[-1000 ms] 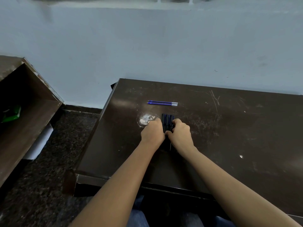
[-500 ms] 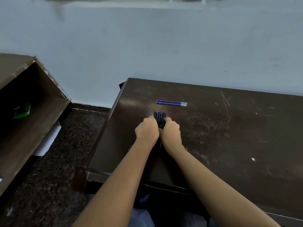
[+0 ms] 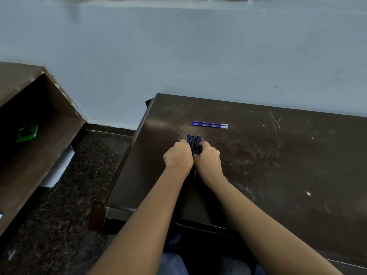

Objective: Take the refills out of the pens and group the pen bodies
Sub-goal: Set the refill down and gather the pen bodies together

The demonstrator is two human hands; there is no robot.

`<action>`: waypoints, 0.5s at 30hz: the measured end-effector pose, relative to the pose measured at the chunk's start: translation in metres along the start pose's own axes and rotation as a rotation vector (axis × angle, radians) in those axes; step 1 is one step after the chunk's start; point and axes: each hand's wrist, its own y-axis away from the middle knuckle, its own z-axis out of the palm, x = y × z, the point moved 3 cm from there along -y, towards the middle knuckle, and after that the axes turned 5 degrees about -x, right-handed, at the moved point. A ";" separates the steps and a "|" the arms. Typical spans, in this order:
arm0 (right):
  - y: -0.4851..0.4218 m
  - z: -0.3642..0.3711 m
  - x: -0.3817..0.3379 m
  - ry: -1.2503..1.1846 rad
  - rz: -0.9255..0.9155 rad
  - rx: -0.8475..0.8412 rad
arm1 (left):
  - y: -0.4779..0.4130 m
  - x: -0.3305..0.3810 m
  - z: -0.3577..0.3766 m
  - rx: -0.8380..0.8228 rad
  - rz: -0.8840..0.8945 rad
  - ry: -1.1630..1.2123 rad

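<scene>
Three dark pen bodies point(image 3: 193, 142) lie side by side on the dark brown table point(image 3: 278, 165), pointing away from me. My left hand point(image 3: 178, 155) grips them from the left and my right hand point(image 3: 208, 157) grips them from the right, fingers curled, squeezing the bundle together. Only the far ends of the pen bodies and thin tips near my wrists show. Beyond them, blue refills point(image 3: 209, 124) with pale ends lie close together, crosswise on the table.
An open brown wooden cabinet point(image 3: 39, 135) stands at the left with a green packet point(image 3: 26, 132) inside. Dark speckled floor point(image 3: 79, 185) lies between cabinet and table. A pale wall point(image 3: 178, 56) runs behind. The table's left edge is near my left hand.
My view has shifted slightly, so the table sits further right in frame. Both hands have drawn closer together around the pen bodies, and the pale mark on the table is now covered.
</scene>
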 end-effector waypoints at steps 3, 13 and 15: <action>-0.001 0.001 0.001 -0.010 -0.012 0.006 | 0.000 0.000 -0.001 0.002 0.001 -0.009; -0.004 -0.001 0.006 -0.013 -0.027 0.019 | 0.001 0.003 -0.002 0.001 -0.003 -0.031; -0.004 -0.005 0.007 0.009 -0.053 0.035 | 0.002 0.004 -0.004 0.012 -0.006 -0.017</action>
